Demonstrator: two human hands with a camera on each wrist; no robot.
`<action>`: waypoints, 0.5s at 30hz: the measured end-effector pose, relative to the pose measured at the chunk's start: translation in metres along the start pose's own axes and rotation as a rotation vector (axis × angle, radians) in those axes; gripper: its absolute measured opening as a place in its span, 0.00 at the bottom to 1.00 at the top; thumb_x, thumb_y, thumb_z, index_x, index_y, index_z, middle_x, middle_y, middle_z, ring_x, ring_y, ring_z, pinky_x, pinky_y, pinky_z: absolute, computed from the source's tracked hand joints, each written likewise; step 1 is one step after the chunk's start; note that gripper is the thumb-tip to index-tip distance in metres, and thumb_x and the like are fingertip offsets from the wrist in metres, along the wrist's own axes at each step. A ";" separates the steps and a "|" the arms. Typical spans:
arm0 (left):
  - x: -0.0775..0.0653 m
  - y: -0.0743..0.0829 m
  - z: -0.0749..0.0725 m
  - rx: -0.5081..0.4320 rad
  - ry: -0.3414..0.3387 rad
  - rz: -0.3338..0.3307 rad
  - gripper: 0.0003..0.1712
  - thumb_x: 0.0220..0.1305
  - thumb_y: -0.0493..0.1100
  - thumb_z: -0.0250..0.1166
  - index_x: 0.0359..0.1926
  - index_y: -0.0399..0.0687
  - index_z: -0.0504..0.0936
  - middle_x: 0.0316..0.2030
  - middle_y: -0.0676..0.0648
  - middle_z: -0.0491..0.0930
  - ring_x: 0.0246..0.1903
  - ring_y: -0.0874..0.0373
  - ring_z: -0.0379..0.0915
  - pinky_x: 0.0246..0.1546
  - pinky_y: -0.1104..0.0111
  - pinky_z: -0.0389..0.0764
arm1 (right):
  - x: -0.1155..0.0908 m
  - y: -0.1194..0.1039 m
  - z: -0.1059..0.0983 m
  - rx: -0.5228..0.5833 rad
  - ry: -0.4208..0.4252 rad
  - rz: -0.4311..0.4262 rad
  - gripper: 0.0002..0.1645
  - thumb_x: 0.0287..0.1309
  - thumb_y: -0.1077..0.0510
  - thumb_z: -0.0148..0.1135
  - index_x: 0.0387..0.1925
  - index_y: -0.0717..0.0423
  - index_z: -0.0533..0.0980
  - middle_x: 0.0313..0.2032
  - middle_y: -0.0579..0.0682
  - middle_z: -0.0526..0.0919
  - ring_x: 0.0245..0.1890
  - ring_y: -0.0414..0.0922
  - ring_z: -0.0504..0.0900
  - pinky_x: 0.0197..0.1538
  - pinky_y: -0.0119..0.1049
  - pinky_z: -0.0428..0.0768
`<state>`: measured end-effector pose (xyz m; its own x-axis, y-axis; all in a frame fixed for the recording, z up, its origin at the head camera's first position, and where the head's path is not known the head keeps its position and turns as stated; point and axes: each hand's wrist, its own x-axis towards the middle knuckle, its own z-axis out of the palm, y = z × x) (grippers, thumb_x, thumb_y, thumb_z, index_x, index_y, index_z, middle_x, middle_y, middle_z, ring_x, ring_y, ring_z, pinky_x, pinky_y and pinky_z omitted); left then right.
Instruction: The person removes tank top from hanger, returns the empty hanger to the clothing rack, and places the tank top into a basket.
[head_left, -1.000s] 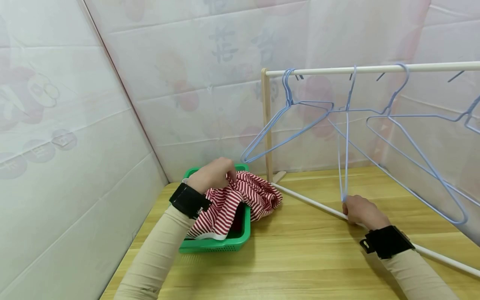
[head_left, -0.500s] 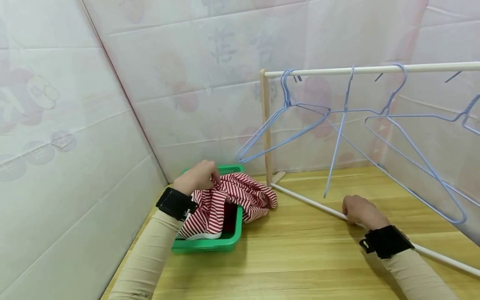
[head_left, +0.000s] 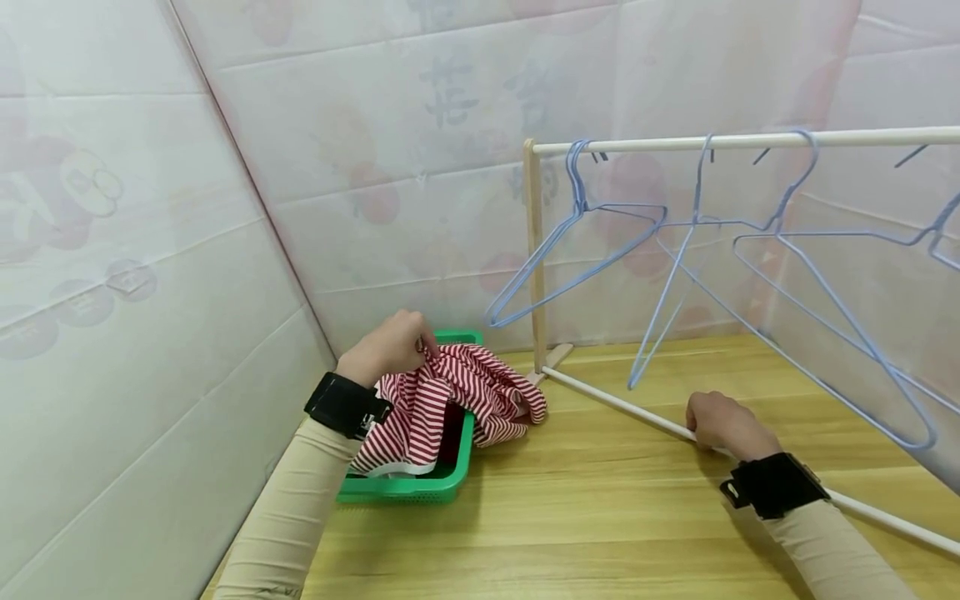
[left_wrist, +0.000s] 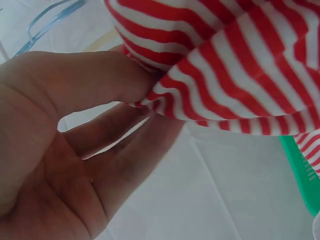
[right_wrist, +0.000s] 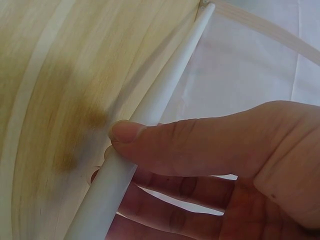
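Note:
My left hand pinches a fold of a red-and-white striped garment between thumb and fingers, over the green basket. The left wrist view shows the striped cloth gathered at the fingertips. Part of the garment lies inside the basket, and part drapes over its right side toward the table. My right hand holds the white lower bar of the rack; in the right wrist view the thumb lies over that bar with fingers curled beneath it.
Several blue wire hangers hang from the rack's white top rail, one of them swung at an angle above the lower bar. A wooden post supports the rail's left end. A pale printed sheet covers the walls behind the wooden table.
My left hand has moved left with the garment, and the basket has slid left too. The middle hanger's lower end has swung left, away from my right hand, which stays on the bar.

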<state>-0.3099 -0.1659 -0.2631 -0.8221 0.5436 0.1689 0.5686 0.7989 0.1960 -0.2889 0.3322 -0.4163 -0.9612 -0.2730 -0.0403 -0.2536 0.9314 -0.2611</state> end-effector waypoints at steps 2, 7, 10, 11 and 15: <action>0.000 -0.001 0.001 0.025 -0.029 -0.040 0.21 0.52 0.20 0.60 0.36 0.43 0.93 0.37 0.44 0.90 0.26 0.58 0.75 0.27 0.70 0.73 | 0.000 0.001 0.001 -0.009 0.005 -0.004 0.14 0.44 0.75 0.61 0.34 0.62 0.83 0.32 0.55 0.84 0.30 0.47 0.74 0.33 0.40 0.76; -0.001 -0.012 0.009 0.092 -0.114 -0.126 0.25 0.51 0.18 0.60 0.34 0.48 0.93 0.39 0.47 0.89 0.40 0.53 0.84 0.34 0.67 0.82 | 0.001 0.001 0.002 -0.023 0.009 -0.010 0.13 0.44 0.75 0.62 0.33 0.62 0.83 0.31 0.55 0.84 0.29 0.47 0.74 0.32 0.40 0.76; -0.002 -0.019 0.016 0.097 -0.150 -0.179 0.27 0.50 0.17 0.58 0.33 0.50 0.92 0.40 0.47 0.89 0.37 0.55 0.81 0.30 0.68 0.79 | 0.002 0.002 0.002 -0.018 0.007 -0.008 0.12 0.45 0.75 0.62 0.33 0.62 0.83 0.31 0.55 0.83 0.29 0.47 0.74 0.32 0.40 0.76; -0.002 -0.021 0.018 0.090 -0.161 -0.202 0.28 0.49 0.16 0.58 0.33 0.51 0.92 0.40 0.47 0.88 0.36 0.56 0.80 0.29 0.69 0.77 | 0.002 0.003 0.002 -0.016 0.006 -0.005 0.13 0.45 0.75 0.63 0.33 0.62 0.83 0.31 0.54 0.83 0.29 0.47 0.74 0.32 0.40 0.76; -0.001 -0.027 0.029 0.080 -0.194 -0.231 0.27 0.50 0.16 0.57 0.31 0.51 0.90 0.36 0.49 0.87 0.31 0.57 0.75 0.26 0.70 0.74 | 0.005 0.004 0.002 -0.006 -0.008 0.006 0.12 0.46 0.75 0.63 0.33 0.62 0.83 0.31 0.54 0.84 0.29 0.47 0.75 0.32 0.40 0.76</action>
<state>-0.3252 -0.1805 -0.2970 -0.9237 0.3782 -0.0604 0.3685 0.9206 0.1294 -0.2944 0.3343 -0.4200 -0.9617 -0.2695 -0.0494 -0.2487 0.9343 -0.2554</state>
